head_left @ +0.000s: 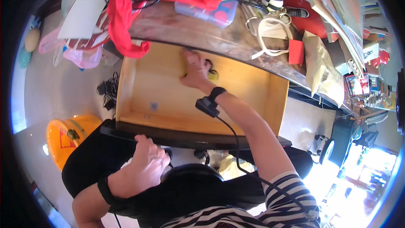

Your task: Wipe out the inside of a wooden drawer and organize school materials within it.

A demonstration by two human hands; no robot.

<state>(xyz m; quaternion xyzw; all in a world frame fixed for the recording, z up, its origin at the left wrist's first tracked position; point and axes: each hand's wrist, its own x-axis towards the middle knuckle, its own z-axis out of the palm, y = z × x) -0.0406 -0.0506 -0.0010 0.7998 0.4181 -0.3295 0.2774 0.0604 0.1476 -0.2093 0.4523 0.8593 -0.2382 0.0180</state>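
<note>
An open wooden drawer (177, 101) with a black front (196, 139) lies before me. Deep inside it, near the back, my right hand (196, 68) is pressed over a yellow-green item (214, 76) with dark parts, possibly a cloth. The hand covers most of it, and its edges show on both sides. My left hand (147, 163) is at the left part of the drawer front, thumb against its upper edge. Its other fingers curl out of sight, so I cannot tell whether they grip. A small grey printed square (153, 106) sits on the drawer's bottom.
Above the drawer, the cluttered desktop (164, 22) holds red fabric (121, 15), a clear plastic box (207, 11), a cream strap (273, 34) and paper stacks. An orange bucket-like container (74, 136) and black cables (108, 90) are at the left. A black cable (235, 145) trails from my right wrist.
</note>
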